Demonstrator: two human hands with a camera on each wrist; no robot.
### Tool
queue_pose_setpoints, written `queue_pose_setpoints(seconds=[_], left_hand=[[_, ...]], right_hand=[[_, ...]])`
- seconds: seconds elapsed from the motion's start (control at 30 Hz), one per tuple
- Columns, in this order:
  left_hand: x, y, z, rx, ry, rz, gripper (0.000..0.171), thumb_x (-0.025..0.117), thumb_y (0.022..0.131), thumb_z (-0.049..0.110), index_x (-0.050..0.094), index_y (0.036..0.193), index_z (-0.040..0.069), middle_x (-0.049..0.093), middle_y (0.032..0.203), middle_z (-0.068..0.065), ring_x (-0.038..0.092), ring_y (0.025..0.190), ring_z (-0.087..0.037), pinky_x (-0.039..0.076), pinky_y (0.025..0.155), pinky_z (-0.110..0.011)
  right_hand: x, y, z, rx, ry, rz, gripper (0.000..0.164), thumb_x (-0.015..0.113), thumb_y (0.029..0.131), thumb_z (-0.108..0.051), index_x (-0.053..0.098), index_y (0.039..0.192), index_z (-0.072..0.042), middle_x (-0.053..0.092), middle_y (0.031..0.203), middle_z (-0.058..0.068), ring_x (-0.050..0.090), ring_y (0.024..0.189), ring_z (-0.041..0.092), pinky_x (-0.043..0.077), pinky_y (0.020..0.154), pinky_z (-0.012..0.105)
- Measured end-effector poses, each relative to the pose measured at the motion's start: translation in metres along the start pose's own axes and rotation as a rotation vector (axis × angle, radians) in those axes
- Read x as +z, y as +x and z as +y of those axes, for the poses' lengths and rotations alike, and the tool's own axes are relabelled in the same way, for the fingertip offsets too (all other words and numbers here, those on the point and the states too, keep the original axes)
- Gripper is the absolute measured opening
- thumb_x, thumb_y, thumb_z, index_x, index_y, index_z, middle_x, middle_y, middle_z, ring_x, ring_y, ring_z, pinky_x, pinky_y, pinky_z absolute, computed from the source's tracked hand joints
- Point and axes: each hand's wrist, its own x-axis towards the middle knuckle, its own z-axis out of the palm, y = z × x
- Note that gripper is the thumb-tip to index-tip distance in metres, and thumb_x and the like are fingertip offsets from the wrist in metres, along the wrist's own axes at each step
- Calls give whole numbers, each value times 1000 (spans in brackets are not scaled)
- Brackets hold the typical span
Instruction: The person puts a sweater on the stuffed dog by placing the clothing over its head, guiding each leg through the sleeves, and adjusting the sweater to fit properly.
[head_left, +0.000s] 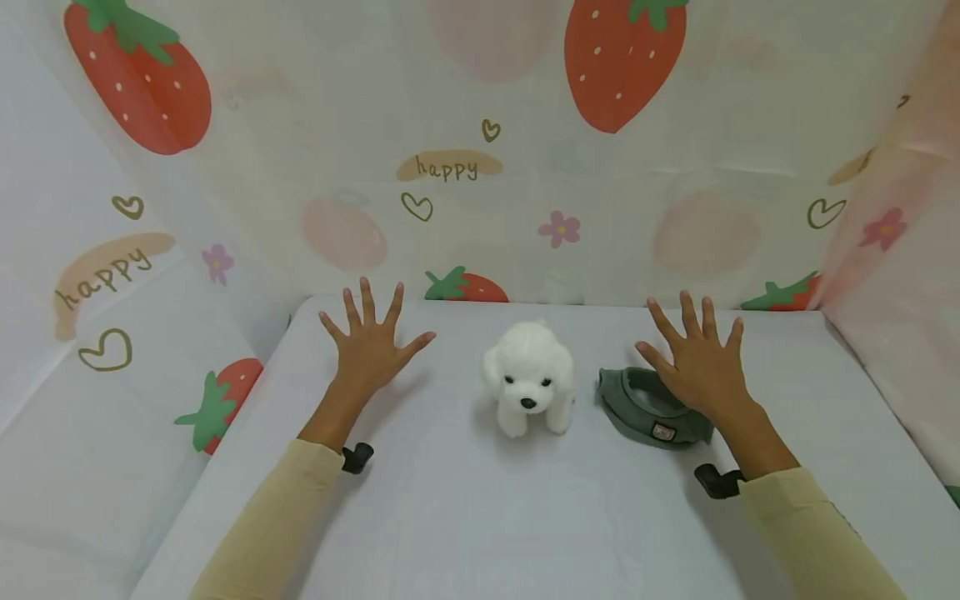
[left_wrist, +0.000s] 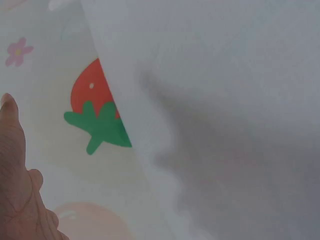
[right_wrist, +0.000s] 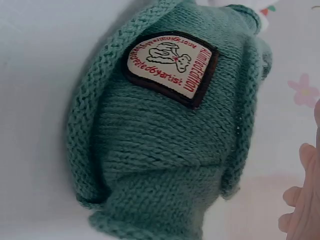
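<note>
A white plush dog (head_left: 528,379) stands on the table between the two hands, its front toward the camera. To its right lies a small green knitted sweater (head_left: 637,417) with rolled edges; a patch with a drawing and red lettering (right_wrist: 170,65) shows on it in the right wrist view. My left hand (head_left: 369,350) is held with fingers spread over the left side of the table, holding nothing. My right hand (head_left: 705,367) has its fingers spread too, and in the head view it overlaps the sweater's right part. The right wrist view shows the hand apart from the knit.
A white cloth covers the table (head_left: 480,525). Behind it hangs a curtain (head_left: 622,183) printed with strawberries, hearts and flowers, which also runs along the left and right sides. Each wrist carries a small black camera mount.
</note>
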Motion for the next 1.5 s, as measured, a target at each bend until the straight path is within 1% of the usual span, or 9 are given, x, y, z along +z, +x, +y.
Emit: queue_pose_setpoints(seconds=[0.2,0.37,0.47,0.67,0.8,1.0,1.17,1.3,1.5], left_hand=[[-6,-2,-1,17,28,48,100,34,87,87,4,164,31,-11,166,-25,-9,151,-50,-15,104,-79],[-10,-19,3,52,26,56,99,37,89,84,3,164,29,-5,166,-27,-3,151,-51,-7,107,-80],[-14,-35,9,73,-1,13,98,39,91,81,5,165,27,-2,166,-28,3,151,-51,5,108,-81],[-22,-74,26,130,-100,-191,92,45,95,74,13,164,24,-1,166,-27,9,151,-49,20,107,-78],[-24,-98,45,211,-117,-269,86,50,96,69,22,163,24,9,167,-24,18,151,-45,26,110,-72],[-33,-127,79,382,-120,-312,67,55,98,61,48,153,22,39,157,-20,48,137,-38,44,105,-57],[-36,-139,110,521,-180,-372,57,52,101,56,53,149,25,49,152,-10,58,130,-28,51,98,-48],[-29,-142,138,641,-255,-390,50,49,104,52,57,146,26,53,150,-2,56,131,-17,52,97,-43],[-13,-136,180,743,-298,-365,43,49,106,47,60,143,27,57,146,0,57,130,-13,53,95,-36]], right_hand=[[-5,-7,1,6,35,3,74,31,105,-63,2,164,-30,-9,167,21,-14,152,44,-12,108,77],[-9,-23,4,-5,103,56,76,43,106,-53,9,165,-18,6,166,28,-4,153,45,-8,110,75],[-12,-35,6,-19,133,101,75,52,105,-43,17,163,-10,17,163,30,7,153,46,-1,113,74],[-15,-55,11,-38,178,150,71,59,103,-30,26,159,-3,31,157,32,24,147,48,9,112,74],[-16,-65,14,-62,211,168,67,62,102,-25,32,156,0,39,152,32,35,141,50,17,110,74],[-18,-76,11,-48,229,120,58,62,102,-25,44,150,1,45,149,31,44,133,53,34,103,71],[-16,-83,8,-36,230,67,47,60,103,-27,55,142,-1,51,145,28,63,109,46,47,88,65],[-12,-84,8,-58,200,179,35,70,97,-17,66,128,-1,64,130,25,67,77,33,53,62,48],[-4,-82,6,-64,159,364,24,85,81,-10,77,102,-1,75,103,20,63,63,26,42,45,30]])
